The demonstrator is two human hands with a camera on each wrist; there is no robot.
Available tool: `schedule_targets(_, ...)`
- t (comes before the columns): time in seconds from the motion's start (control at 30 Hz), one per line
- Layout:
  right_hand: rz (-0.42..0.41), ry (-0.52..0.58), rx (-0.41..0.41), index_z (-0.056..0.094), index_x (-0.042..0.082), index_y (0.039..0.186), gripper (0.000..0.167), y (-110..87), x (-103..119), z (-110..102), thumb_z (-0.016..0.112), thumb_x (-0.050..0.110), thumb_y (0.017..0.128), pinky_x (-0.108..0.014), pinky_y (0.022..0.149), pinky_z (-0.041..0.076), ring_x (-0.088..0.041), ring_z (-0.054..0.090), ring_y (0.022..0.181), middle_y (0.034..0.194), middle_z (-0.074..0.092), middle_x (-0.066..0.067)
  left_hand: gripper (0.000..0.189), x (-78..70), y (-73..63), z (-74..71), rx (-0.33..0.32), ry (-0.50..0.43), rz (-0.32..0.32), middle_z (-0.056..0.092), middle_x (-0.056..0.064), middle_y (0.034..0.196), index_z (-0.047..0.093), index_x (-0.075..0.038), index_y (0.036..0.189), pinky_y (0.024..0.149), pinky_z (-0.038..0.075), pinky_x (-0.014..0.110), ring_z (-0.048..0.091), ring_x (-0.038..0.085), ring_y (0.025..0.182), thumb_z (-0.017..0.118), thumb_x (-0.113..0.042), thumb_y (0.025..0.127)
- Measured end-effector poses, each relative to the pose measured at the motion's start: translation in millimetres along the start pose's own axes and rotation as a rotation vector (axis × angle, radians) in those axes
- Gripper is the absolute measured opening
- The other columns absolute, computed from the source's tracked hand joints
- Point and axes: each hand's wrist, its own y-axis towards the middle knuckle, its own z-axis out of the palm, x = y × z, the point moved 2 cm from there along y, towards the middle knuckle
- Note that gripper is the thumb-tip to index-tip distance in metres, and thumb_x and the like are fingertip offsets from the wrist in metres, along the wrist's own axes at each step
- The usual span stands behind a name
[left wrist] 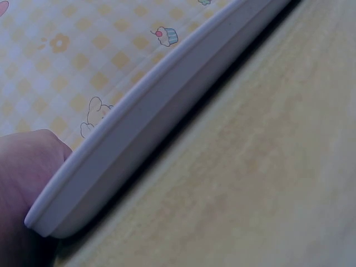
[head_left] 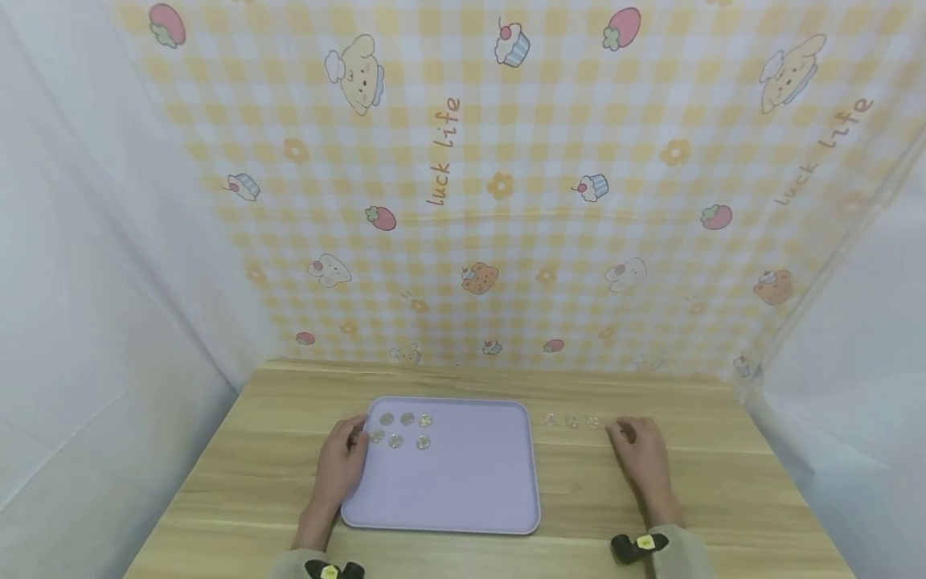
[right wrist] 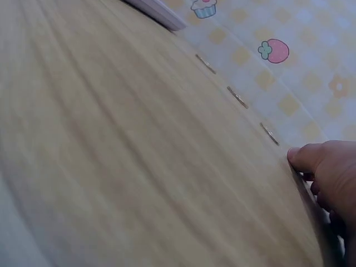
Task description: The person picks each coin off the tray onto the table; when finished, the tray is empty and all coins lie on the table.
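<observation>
My left hand [head_left: 340, 460] is at the left side of a lilac tray [head_left: 463, 498], its thumb and fingers bent at the rim, which they appear to grip. In the left wrist view, part of the left hand [left wrist: 28, 172] shows behind the tray wall [left wrist: 139, 111]. Several shiny coins [head_left: 423, 442] lie in two rows at the tray's upper left. Right of the tray, three coins [head_left: 572, 421] form a row on the table. My right hand [head_left: 644, 454] rests just beyond that row, thumb and fingertips lowered to the wood. Whether a coin is under them is hidden.
The wooden table [head_left: 579, 498] runs back to a yellow checked cloth [head_left: 499, 233] with cartoon prints. White sheets [head_left: 87, 322] hang at both sides. A small black device [head_left: 637, 547] is strapped to each wrist.
</observation>
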Motion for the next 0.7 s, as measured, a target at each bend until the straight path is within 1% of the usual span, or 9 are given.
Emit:
schedule_targets(0.1,-0.002,0.011,0.022,0.064,-0.007,0.122,0.04,-0.6,-0.4,-0.4,0.062,0.026,0.099,-0.055,0.095,0.048,-0.039,0.057,0.109,0.116,0.058,-0.025,0.036,0.3,0.4,-0.1,-0.005,0.0,0.004,0.063,0.012,0.119,0.058,-0.003,0.135,0.087,0.052,0.03,0.058,0.02,0.101,0.053,-0.013,0.101)
schedule_targets(0.23,0.001,0.014,0.029,0.063,-0.008,0.123,0.04,-0.5,0.5,-0.4,0.063,0.023,0.098,-0.055,0.094,0.048,-0.039,0.057,0.108,0.114,0.058,-0.025,0.036,0.1,0.6,-0.1,-0.004,-0.001,-0.001,0.063,0.012,0.12,0.058,-0.004,0.135,0.088,0.052,0.031,0.058,0.02,0.101,0.053,-0.013,0.1)
schedule_targets(0.33,0.0,0.015,0.023,0.064,-0.009,0.122,0.038,1.1,1.1,-0.7,0.064,0.021,0.097,-0.055,0.094,0.048,-0.039,0.057,0.106,0.112,0.058,-0.025,0.036,-0.1,0.8,0.5,-0.003,-0.006,-0.004,0.063,0.011,0.119,0.058,-0.005,0.135,0.087,0.052,0.029,0.057,0.019,0.101,0.054,-0.014,0.101)
schedule_targets(0.53,0.011,0.037,0.03,0.064,-0.009,0.121,0.036,2.5,3.7,-1.5,0.064,0.017,0.096,-0.055,0.093,0.049,-0.04,0.058,0.106,0.112,0.058,-0.025,0.034,-0.1,0.7,1.3,-0.031,-0.011,0.014,0.063,0.011,0.115,0.06,-0.004,0.133,0.083,0.051,0.024,0.056,0.018,0.097,0.055,-0.011,0.099)
schedule_targets(0.7,0.021,0.043,0.023,0.063,-0.009,0.122,0.037,1.1,3.7,-1.0,0.062,0.018,0.098,-0.054,0.094,0.048,-0.039,0.057,0.108,0.114,0.057,-0.025,0.034,-0.1,0.9,1.3,-0.04,-0.009,0.031,0.064,0.012,0.115,0.061,-0.003,0.132,0.082,0.051,0.024,0.056,0.018,0.096,0.056,-0.01,0.099)
